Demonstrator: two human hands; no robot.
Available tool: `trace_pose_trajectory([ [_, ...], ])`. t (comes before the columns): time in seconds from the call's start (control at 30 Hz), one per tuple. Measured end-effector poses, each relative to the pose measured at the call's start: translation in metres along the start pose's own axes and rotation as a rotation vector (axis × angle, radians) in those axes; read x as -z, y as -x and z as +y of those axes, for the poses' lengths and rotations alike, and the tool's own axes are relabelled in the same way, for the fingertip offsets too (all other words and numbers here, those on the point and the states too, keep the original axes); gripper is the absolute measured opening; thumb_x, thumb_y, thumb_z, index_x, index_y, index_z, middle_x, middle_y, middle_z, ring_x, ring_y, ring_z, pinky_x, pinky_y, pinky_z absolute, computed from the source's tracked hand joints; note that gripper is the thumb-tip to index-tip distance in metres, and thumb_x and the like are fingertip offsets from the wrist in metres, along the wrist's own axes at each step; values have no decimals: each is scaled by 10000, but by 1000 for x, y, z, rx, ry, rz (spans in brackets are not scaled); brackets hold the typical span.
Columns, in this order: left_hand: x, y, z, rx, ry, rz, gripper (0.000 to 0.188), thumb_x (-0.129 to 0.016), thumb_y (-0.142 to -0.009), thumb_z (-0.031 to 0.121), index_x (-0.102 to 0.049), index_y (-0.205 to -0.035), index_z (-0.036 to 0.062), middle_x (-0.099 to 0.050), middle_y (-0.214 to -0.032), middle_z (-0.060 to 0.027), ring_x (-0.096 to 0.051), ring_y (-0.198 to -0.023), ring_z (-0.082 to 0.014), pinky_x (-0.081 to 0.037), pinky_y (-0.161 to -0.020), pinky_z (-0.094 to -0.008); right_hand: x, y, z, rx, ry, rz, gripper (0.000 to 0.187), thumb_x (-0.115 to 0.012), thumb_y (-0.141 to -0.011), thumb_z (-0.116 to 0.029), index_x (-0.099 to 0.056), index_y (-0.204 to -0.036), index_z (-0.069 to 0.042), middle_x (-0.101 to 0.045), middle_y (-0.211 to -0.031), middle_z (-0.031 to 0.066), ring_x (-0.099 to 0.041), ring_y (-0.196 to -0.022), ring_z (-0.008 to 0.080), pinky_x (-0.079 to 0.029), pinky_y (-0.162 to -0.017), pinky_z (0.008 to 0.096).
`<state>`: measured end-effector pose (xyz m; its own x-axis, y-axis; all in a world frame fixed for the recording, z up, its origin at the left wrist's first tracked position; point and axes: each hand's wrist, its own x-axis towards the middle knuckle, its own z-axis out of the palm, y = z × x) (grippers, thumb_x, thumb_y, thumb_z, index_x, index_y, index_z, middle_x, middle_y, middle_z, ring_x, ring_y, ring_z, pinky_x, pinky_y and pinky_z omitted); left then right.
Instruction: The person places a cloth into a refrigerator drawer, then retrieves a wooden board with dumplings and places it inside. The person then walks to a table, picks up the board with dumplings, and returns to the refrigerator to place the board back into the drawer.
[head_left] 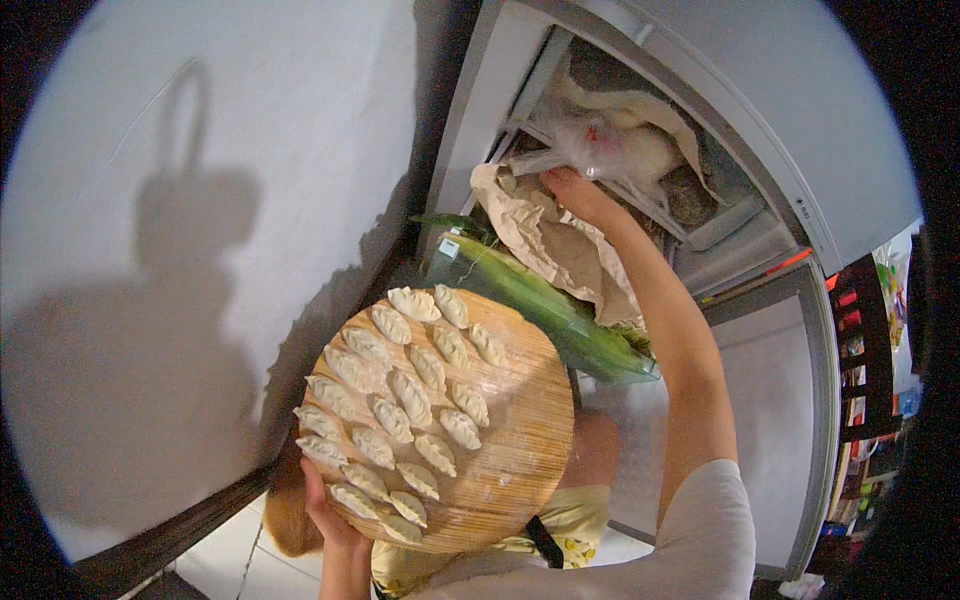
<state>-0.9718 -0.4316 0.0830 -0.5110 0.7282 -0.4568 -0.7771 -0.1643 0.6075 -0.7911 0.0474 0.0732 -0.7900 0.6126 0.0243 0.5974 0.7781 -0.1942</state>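
My left hand (335, 520) grips the lower left edge of a round, ridged tray (520, 440), its thumb at the rim and its other fingers hidden underneath. Several pleated raw dumplings (410, 395) lie in rows over the tray's left and upper part; pale flour dusts the bare right part. My right hand (578, 195) reaches into the open refrigerator, between crumpled brown paper (560, 250) and a clear plastic bag (610, 145). Its fingertips are mostly hidden there. Below it, a pulled-out clear drawer (600, 362) holds the paper and long green produce (510, 290).
The refrigerator's open lower door (760, 400) stands to the right, below a closed upper door (790, 60). A white wall (230, 300) runs along the left. A dark rack of goods (865, 370) is at the far right. White floor tiles (220, 560) show below.
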Motion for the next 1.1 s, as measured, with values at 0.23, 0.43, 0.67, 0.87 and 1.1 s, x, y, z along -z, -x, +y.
trace_pose_trajectory([
  [0.23,-3,-2,-2,-73,55,-7,618,-392,-907,485,-309,-1342,54,-421,-1302,-108,-429,-1167,-274,-340,-988,-401,65,100,-184,163,-607,-64,360,-618,-807,-150,-532,-1138,-35,-555,-1078,124,-549,-955,228,-447,-805,329],
  [0.43,-3,-5,-1,17,124,-25,583,-356,-926,468,-314,-1341,61,-420,-1309,-106,-436,-1163,-276,-342,-989,-401,41,116,-227,238,-191,56,447,-641,-738,-264,-482,-1096,-49,-462,-1056,166,-478,-966,357,-452,-810,426],
  [0.67,1,-6,-2,24,140,-14,591,-358,-923,480,-317,-1340,64,-419,-1309,-103,-435,-1163,-277,-342,-989,-403,32,123,-238,16,-206,10,415,-627,-765,-292,-487,-1064,-41,-453,-1035,171,-492,-967,348,-483,-735,424],
  [0.87,2,-8,-3,21,128,-27,599,-356,-921,486,-314,-1342,62,-421,-1303,-103,-431,-1165,-279,-341,-990,-407,32,111,-221,-95,-293,164,430,-623,-788,-313,-489,-1068,-15,-512,-964,168,-562,-852,336,-473,-682,397],
  [1.1,6,-9,-1,50,107,-27,599,-349,-925,483,-306,-1344,57,-414,-1307,-110,-426,-1166,-286,-340,-987,-411,22,84,-210,-74,-453,16,351,-652,-755,-260,-560,-953,15,-595,-804,146,-598,-723,268,-479,-643,356],
])
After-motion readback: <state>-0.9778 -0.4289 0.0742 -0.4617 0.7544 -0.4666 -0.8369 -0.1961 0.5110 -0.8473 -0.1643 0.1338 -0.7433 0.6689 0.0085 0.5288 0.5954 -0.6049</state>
